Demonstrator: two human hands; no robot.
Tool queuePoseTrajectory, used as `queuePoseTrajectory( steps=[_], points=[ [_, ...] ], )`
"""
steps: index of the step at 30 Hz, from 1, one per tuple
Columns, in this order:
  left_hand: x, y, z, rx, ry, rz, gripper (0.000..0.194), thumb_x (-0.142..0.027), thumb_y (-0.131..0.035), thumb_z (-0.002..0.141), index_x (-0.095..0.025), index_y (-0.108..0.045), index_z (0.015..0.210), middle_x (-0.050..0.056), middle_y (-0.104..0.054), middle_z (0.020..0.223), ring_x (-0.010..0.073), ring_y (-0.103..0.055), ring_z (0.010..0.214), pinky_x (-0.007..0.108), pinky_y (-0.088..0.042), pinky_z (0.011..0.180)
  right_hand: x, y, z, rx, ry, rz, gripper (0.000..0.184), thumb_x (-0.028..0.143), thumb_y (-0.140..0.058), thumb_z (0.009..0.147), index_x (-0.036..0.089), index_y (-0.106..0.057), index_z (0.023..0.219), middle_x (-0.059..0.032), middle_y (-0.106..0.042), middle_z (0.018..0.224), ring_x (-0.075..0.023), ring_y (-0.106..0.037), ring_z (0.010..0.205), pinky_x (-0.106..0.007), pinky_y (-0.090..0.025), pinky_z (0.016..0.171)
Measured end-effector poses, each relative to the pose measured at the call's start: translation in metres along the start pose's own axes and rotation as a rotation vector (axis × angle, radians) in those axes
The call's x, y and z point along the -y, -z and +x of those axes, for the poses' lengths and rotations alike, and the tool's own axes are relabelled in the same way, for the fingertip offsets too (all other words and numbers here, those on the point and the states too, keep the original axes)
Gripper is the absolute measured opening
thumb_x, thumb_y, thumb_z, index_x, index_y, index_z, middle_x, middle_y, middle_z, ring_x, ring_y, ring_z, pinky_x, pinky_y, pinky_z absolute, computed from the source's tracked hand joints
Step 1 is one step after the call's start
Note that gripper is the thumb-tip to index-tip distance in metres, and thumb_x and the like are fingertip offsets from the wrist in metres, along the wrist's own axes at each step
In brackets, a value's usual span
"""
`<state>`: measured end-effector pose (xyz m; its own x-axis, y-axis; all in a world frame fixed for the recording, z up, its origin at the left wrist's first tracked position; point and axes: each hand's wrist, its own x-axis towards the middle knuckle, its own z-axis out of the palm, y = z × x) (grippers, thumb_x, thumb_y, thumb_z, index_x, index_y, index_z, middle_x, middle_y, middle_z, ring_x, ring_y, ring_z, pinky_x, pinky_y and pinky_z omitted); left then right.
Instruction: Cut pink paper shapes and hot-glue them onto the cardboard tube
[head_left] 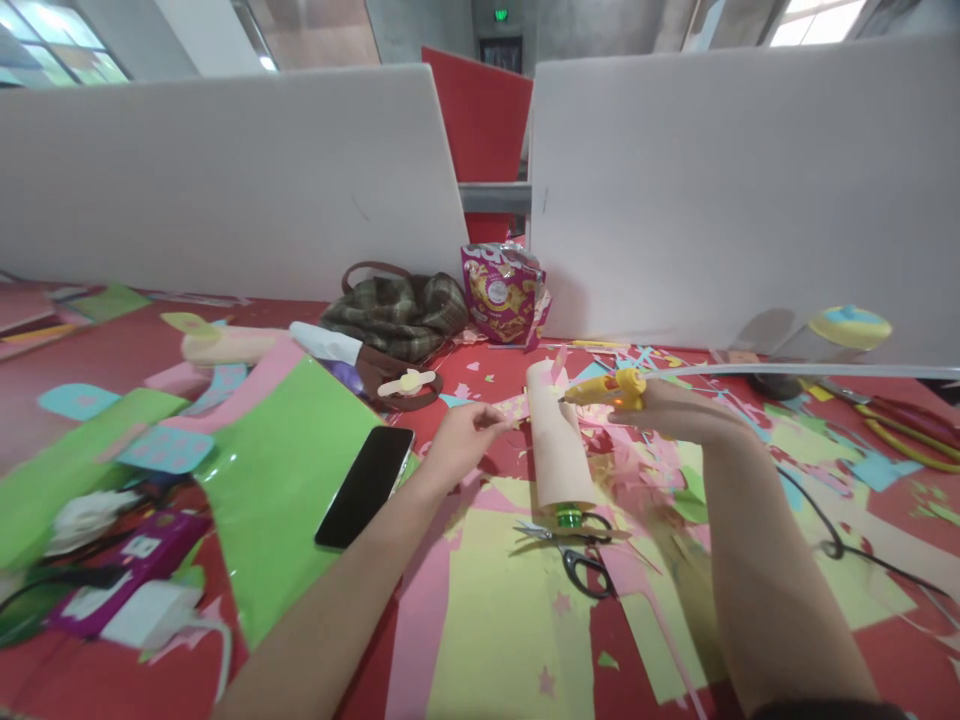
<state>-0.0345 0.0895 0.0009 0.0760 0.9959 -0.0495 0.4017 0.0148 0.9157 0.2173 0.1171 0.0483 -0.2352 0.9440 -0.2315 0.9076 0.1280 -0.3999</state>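
A cream paper-covered tube (556, 450) lies on the table in front of me, its long side pointing away, with a green bottle end (568, 516) showing at its near end. In my right hand (667, 412) is a yellow hot glue gun (611, 388), its nozzle close to the tube's upper side; I cannot tell whether it touches. My left hand (471, 436), left of the tube, pinches a small pink-and-yellow patterned paper piece (514, 407). Black-handled scissors (581, 560) lie just below the tube's near end.
To the left are a black phone (366, 487), a green sheet (292, 480) and a purple power strip (139, 565). A snack bag (501, 292) and plaid cloth bag (401, 312) stand behind. Paper scraps cover the red table. White panels (720, 200) line the back.
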Motion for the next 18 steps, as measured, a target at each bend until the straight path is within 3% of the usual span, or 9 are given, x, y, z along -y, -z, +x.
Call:
queuePoseTrajectory(
  steps=[4, 7, 18],
  points=[
    [-0.003, -0.015, 0.016, -0.013, 0.002, -0.1, 0.017, -0.03, -0.061, 0.061, -0.013, -0.059, 0.062, 0.004, -0.063, 0.07, 0.0135, -0.055, 0.061, 0.025, -0.044, 0.06, -0.002, 0.005, -0.003, 0.069, -0.013, -0.02, 0.026, 0.043, -0.05, 0.066, 0.02, -0.059, 0.077, -0.003, -0.061, 0.066, -0.0192, -0.057, 0.06, -0.027, -0.043, 0.049],
    [-0.003, -0.028, 0.026, -0.011, 0.005, -0.174, 0.019, -0.031, -0.063, 0.058, -0.012, -0.058, 0.06, 0.003, -0.061, 0.062, 0.0134, -0.055, 0.06, 0.025, -0.044, 0.058, 0.001, 0.011, -0.011, 0.083, 0.01, -0.013, 0.03, 0.043, -0.047, 0.07, 0.022, -0.059, 0.087, -0.0035, -0.063, 0.08, -0.0213, -0.058, 0.073, -0.029, -0.044, 0.06],
    [0.0, -0.062, 0.046, -0.064, 0.034, -0.26, 0.018, -0.028, -0.061, 0.058, -0.01, -0.059, 0.06, 0.004, -0.06, 0.058, 0.0126, -0.054, 0.054, 0.023, -0.041, 0.052, -0.003, 0.017, -0.02, 0.066, -0.031, -0.061, 0.032, 0.041, -0.047, 0.07, 0.025, -0.059, 0.096, -0.0036, -0.066, 0.09, -0.0237, -0.06, 0.08, -0.029, -0.045, 0.062]
  ],
)
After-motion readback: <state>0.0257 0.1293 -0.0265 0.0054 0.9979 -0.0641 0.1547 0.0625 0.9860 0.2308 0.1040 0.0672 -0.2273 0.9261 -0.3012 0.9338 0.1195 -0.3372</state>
